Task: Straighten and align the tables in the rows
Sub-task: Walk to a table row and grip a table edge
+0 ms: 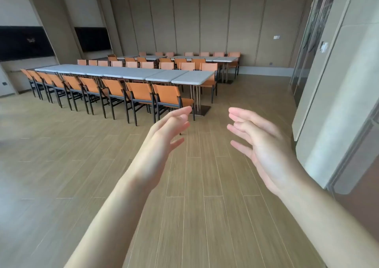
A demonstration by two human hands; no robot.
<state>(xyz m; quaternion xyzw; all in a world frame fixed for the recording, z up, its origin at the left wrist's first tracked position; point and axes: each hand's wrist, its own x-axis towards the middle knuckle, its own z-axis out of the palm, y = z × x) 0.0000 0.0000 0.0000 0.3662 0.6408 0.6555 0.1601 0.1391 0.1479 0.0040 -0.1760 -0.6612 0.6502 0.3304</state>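
A long near row of grey-topped tables (127, 73) runs from the left to mid-room, ending in the nearest table (192, 77) on a metal pedestal. Behind it stands a second row of tables (205, 58) near the back wall. Both my hands are raised over bare floor, well short of the tables. My left hand (164, 138) and my right hand (260, 142) face each other with fingers relaxed and slightly spread, holding nothing.
Orange chairs (141, 95) with black legs line both sides of each row. Wood-plank floor (194, 206) stretches between me and the tables. A pale curved wall (336, 103) stands close on the right. Dark screens (92, 39) hang on the left wall.
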